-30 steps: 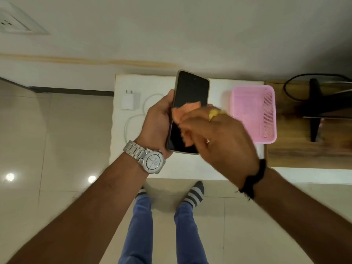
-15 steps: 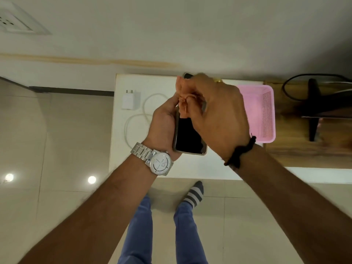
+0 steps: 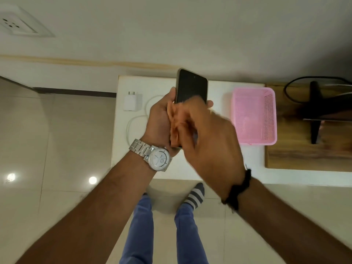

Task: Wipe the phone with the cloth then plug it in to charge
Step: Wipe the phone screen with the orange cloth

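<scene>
My left hand [image 3: 159, 119] grips a black phone [image 3: 191, 86] by its edges, screen facing up, above the white table [image 3: 215, 92]. My right hand [image 3: 211, 141] is closed on an orange cloth [image 3: 176, 123] and presses it against the lower half of the screen, hiding that part. The upper half of the phone is uncovered. A white charger plug [image 3: 132, 101] lies on the table to the left, with its white cable [image 3: 137, 121] coiled beside it.
A pink plastic basket [image 3: 254, 115] stands on the table at the right. Past it is a wooden surface [image 3: 304, 153] with a black stand [image 3: 316, 111] and black cord. A wall socket [image 3: 14, 25] sits at the upper left. My feet stand on the tiled floor below.
My right hand with the cloth has slid from the top of the screen down to its lower half, uncovering the upper part. The left hand has kept its hold on the phone.
</scene>
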